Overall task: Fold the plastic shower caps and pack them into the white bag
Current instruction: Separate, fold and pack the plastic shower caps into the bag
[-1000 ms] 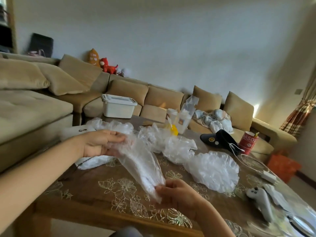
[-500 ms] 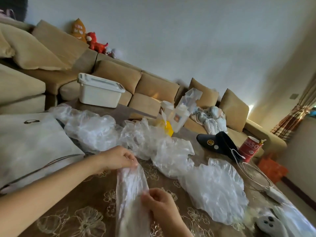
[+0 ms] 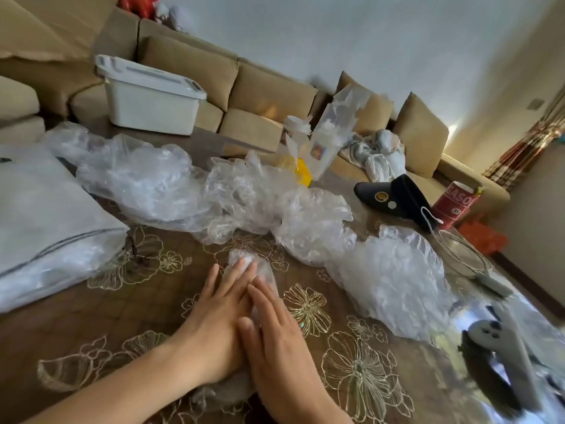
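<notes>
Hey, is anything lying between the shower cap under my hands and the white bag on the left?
Nothing visible does. The left hand and right hand press the shower cap flat; only bare table lies between it and the white bag, whose drawstring trails at its mouth.

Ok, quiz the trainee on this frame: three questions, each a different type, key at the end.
1. True or false: the left hand and right hand both press flat, fingers straight, on one shower cap lying on the table.
2. Multiple choice: the white bag lies (A) left of the hands, (B) right of the hands, (C) under the hands.
3. Fill the gap: the can beside the black visor is ____ in colour.
Key: 1 true; 2 A; 3 red.
</notes>
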The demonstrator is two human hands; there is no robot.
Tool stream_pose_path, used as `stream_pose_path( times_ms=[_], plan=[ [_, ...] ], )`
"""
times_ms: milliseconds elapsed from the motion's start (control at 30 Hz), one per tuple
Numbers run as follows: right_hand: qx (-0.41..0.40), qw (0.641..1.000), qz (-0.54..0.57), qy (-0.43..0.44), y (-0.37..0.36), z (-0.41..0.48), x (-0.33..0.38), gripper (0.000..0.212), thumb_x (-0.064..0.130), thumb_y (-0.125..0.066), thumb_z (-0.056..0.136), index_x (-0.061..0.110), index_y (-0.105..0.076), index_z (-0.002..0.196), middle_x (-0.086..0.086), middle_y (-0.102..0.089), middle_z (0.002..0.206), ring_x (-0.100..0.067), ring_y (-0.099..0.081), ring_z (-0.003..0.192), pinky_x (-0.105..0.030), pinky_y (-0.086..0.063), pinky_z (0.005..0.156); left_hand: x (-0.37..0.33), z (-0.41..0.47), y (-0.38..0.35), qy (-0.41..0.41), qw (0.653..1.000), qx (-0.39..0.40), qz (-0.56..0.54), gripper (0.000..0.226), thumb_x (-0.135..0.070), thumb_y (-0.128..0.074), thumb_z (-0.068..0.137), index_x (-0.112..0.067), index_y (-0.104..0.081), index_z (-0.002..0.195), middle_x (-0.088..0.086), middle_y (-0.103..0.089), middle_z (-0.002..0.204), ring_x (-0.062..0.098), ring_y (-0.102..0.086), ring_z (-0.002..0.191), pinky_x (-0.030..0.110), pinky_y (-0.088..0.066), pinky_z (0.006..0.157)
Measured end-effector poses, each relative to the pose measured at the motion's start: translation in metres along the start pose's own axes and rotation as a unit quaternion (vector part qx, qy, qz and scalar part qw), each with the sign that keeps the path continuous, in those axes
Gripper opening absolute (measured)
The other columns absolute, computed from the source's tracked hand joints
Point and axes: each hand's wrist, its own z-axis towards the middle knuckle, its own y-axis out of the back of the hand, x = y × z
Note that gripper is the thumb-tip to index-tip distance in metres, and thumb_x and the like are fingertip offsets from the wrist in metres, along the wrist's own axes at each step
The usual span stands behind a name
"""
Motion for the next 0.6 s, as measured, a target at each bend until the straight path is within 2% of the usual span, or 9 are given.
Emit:
stream_pose_path(
  times_ms=[33,100,167,300,367,433,467,533,600],
  plan=[
    [0.030,0.999,-0.030,-0.011,0.001,-0.003,-0.002,0.093,0.077,0.008,0.075,0.025,-0.009,0.151,0.024,0.005,0.149,0.016,0.016,0.134,-0.014,0.006,0.114,-0.001,0.001,0.001,0.007,1.000,-0.001,0.007,0.079,-0.050,-0.027,0.072,-0.012,-0.030,0.141,0.016,-0.041,0.145,0.033,-0.020,0.137,0.046,-0.025,0.111],
    [0.082,0.992,-0.085,-0.033,0.006,-0.010,-0.005,0.097,0.080,0.019,0.064,0.028,0.011,0.146,0.021,0.018,0.148,0.006,0.023,0.137,-0.021,0.014,0.114,-0.001,0.002,0.004,0.009,1.000,0.021,-0.007,0.094,-0.061,0.003,0.067,-0.010,0.011,0.146,0.013,0.005,0.157,0.033,0.017,0.142,0.046,0.001,0.115],
    [0.122,0.982,-0.132,-0.051,0.015,-0.015,-0.008,0.092,0.077,0.018,0.064,0.029,0.018,0.142,0.018,0.024,0.147,0.000,0.029,0.137,-0.027,0.020,0.113,-0.004,-0.001,0.004,0.025,0.996,0.059,-0.057,0.107,-0.076,0.039,0.043,-0.017,0.033,0.133,0.002,0.037,0.145,0.022,0.036,0.135,0.042,0.020,0.108],
    [0.140,0.974,-0.162,-0.071,0.033,-0.016,-0.015,0.096,0.076,0.013,0.067,0.029,0.004,0.150,0.022,0.018,0.148,0.000,0.025,0.138,-0.028,0.019,0.113,-0.007,0.002,0.008,0.024,0.995,0.075,-0.054,0.118,-0.076,0.045,0.030,-0.022,0.033,0.134,-0.002,0.040,0.144,0.018,0.037,0.134,0.043,0.022,0.109],
    [0.078,0.989,-0.101,-0.069,0.040,-0.012,-0.014,0.087,0.073,0.002,0.077,0.030,-0.023,0.148,0.027,-0.002,0.148,0.003,0.005,0.142,-0.021,0.005,0.115,-0.006,-0.002,0.010,0.034,0.997,0.032,-0.057,0.118,-0.082,0.039,0.043,-0.020,0.021,0.142,-0.001,0.030,0.150,0.022,0.026,0.139,0.048,0.013,0.113],
    [-0.048,0.995,0.035,-0.076,0.046,-0.005,-0.005,0.050,0.060,-0.030,0.092,0.032,-0.055,0.125,0.032,-0.043,0.134,0.008,-0.034,0.131,-0.017,-0.027,0.108,-0.004,-0.006,0.012,0.014,0.999,-0.043,-0.030,0.095,-0.075,0.009,0.084,-0.015,-0.032,0.145,0.007,-0.026,0.154,0.026,-0.020,0.142,0.048,-0.016,0.116],
    [-0.107,0.979,0.145,-0.092,0.051,0.004,0.000,0.030,0.044,-0.044,0.095,0.028,-0.063,0.111,0.027,-0.061,0.116,0.006,-0.052,0.115,-0.017,-0.040,0.096,-0.004,-0.011,0.017,0.005,0.996,-0.048,-0.073,0.074,-0.061,-0.006,0.096,-0.017,-0.055,0.130,0.006,-0.051,0.139,0.023,-0.042,0.132,0.045,-0.029,0.111],
    [-0.118,0.902,0.391,-0.141,0.058,0.027,0.006,0.017,0.014,-0.052,0.094,0.015,-0.068,0.098,0.003,-0.073,0.096,-0.011,-0.067,0.093,-0.023,-0.052,0.081,-0.008,-0.013,0.021,-0.066,0.986,-0.096,-0.119,0.054,-0.046,-0.018,0.101,-0.022,-0.066,0.112,-0.003,-0.065,0.119,0.015,-0.057,0.117,0.040,-0.042,0.101],
    [-0.025,0.825,0.539,-0.169,0.057,0.054,0.011,0.020,0.010,-0.048,0.094,0.004,-0.067,0.097,-0.013,-0.072,0.094,-0.026,-0.068,0.092,-0.031,-0.055,0.083,-0.012,-0.013,0.026,-0.138,0.975,-0.055,-0.166,0.050,-0.045,-0.021,0.098,-0.021,-0.059,0.121,-0.006,-0.058,0.128,0.008,-0.044,0.127,0.030,-0.029,0.111]
  ],
)
